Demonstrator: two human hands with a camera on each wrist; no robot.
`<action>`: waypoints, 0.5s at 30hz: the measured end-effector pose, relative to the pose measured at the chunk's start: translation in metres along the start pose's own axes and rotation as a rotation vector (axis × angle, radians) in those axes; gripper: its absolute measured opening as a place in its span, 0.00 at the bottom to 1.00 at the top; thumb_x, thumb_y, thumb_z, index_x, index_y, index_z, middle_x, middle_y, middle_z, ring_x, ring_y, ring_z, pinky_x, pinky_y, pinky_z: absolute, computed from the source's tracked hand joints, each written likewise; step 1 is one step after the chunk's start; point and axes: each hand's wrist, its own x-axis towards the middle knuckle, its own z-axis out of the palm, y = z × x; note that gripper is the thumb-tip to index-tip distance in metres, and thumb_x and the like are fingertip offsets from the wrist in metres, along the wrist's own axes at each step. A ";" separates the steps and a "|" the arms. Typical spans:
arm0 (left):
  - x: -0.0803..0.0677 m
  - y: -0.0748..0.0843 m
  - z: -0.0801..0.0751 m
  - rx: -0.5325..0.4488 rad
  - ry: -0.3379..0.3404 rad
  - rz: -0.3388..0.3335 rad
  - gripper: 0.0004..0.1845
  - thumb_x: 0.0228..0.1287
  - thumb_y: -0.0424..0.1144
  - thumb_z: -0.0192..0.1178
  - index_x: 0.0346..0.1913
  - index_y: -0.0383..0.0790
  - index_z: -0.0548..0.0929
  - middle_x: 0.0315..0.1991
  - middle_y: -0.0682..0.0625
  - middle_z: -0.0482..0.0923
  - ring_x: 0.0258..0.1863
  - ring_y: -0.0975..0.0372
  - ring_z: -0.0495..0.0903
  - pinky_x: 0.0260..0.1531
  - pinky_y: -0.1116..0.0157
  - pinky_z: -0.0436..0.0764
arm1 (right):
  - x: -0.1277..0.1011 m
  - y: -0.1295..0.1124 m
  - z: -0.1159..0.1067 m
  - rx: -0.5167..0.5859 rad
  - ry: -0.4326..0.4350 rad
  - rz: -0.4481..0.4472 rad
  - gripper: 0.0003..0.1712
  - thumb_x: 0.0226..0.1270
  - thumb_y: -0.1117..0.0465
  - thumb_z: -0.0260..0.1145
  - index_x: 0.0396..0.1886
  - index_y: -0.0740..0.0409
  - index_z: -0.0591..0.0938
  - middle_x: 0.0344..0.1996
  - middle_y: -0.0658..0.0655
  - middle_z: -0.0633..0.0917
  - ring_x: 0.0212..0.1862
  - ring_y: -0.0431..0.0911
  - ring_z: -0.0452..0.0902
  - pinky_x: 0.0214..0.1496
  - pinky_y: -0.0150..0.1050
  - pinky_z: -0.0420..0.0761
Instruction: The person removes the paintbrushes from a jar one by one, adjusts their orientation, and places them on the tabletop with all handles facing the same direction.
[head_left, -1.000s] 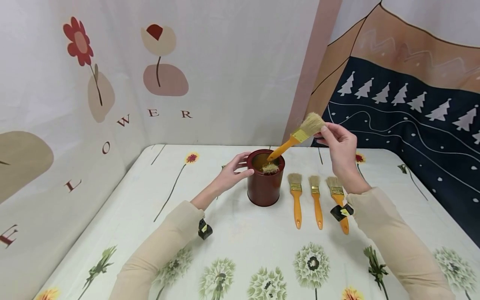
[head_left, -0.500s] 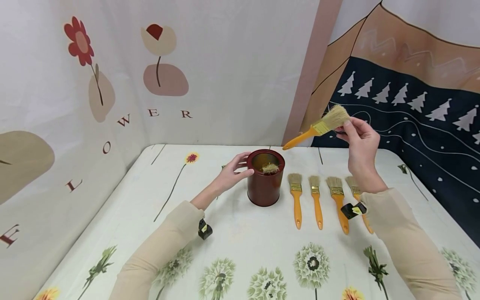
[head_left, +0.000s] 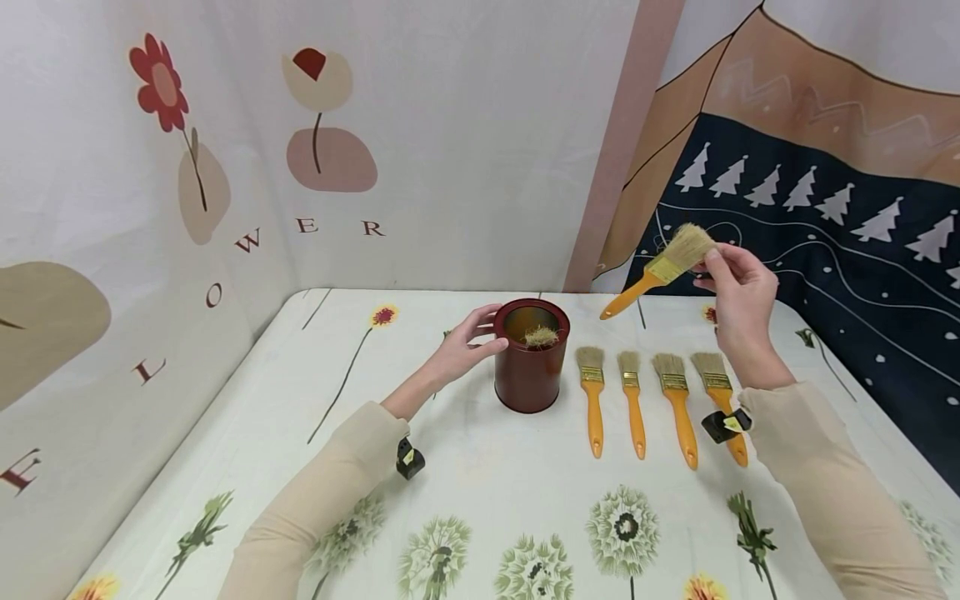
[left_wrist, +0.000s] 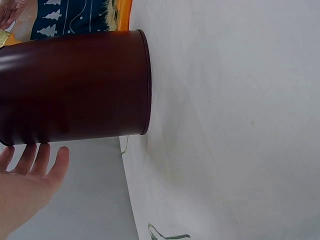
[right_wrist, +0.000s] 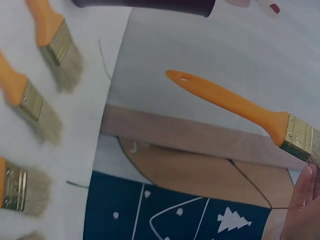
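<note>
My left hand holds the side of a dark red metal can, thumb and fingertips at its upper part. Tan bristles show inside the can's mouth. To the right and above the table, my right hand pinches a flat paintbrush by its bristle tips. That brush's orange handle slants down and left, apart from the can. In the right wrist view the paintbrush has a brass-coloured ferrule. The left wrist view has the left hand's fingertips right at the can's wall.
Several orange-handled paintbrushes lie in a row right of the can, bristles away: one nearest it, a narrow one, a wide one and one partly behind the right wrist's camera. Printed cloth walls stand behind the flowered tabletop.
My right hand has carried the paintbrush up and right, out of the can's mouth, then slightly down. The rightmost lying brush has come into view. The left hand and can have stayed put.
</note>
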 end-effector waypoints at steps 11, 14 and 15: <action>0.001 0.000 0.000 -0.001 0.001 -0.003 0.31 0.61 0.36 0.55 0.65 0.36 0.56 0.59 0.40 0.60 0.57 0.52 0.62 0.52 0.54 0.65 | 0.008 0.017 -0.022 -0.183 -0.013 0.012 0.15 0.57 0.56 0.62 0.41 0.60 0.80 0.37 0.54 0.79 0.37 0.42 0.74 0.35 0.24 0.74; 0.000 0.000 0.000 0.005 0.002 -0.003 0.30 0.61 0.36 0.55 0.65 0.36 0.56 0.59 0.39 0.60 0.57 0.51 0.61 0.52 0.54 0.65 | 0.013 0.024 -0.031 -0.200 -0.014 0.034 0.15 0.58 0.56 0.62 0.42 0.60 0.80 0.39 0.55 0.79 0.39 0.43 0.74 0.36 0.25 0.74; 0.000 0.000 0.000 0.006 0.002 -0.003 0.30 0.61 0.36 0.55 0.65 0.36 0.56 0.59 0.39 0.60 0.57 0.51 0.61 0.52 0.53 0.65 | 0.015 0.026 -0.034 -0.261 -0.009 0.035 0.16 0.58 0.55 0.61 0.42 0.59 0.79 0.40 0.55 0.79 0.39 0.44 0.74 0.37 0.25 0.74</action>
